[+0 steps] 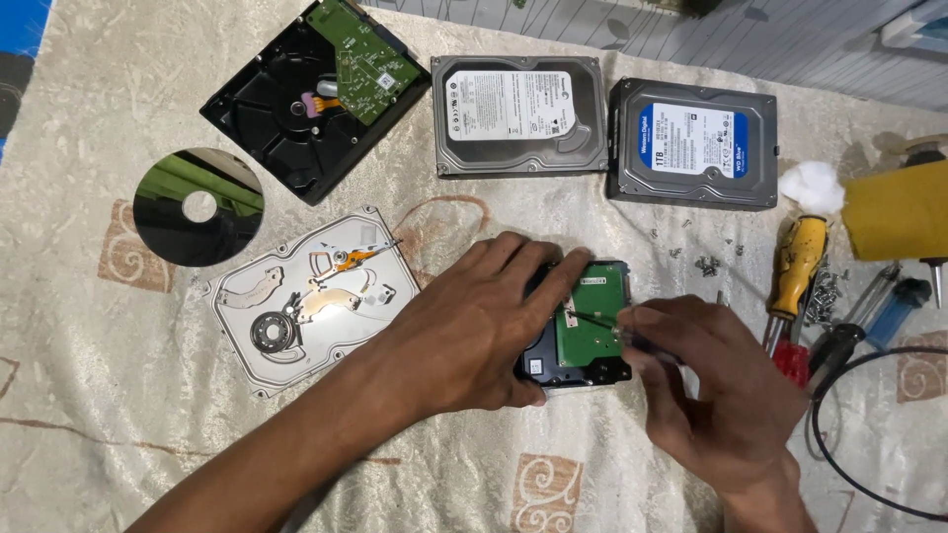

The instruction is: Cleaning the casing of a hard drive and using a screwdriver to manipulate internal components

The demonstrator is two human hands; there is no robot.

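Evidently rigid and hefty, the hard drive (578, 336) lies under the left hand (474, 331), its fingers spread flat, while the right hand (706, 380) beside it pinches a small screwdriver (602, 321), so its metal edges look safer to grip than the fragile green circuit board (591, 316).

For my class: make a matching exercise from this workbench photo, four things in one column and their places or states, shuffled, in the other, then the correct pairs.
Things:
1. shiny round silver platter
2. small black drive with green circuit board
3. yellow-handled screwdriver
4. white cotton wad

Places or states:
A. beside the blue-labelled drive
B. far left on the cloth
C. under the left hand
D. lying right of the right hand

Pairs: 1-B, 2-C, 3-D, 4-A
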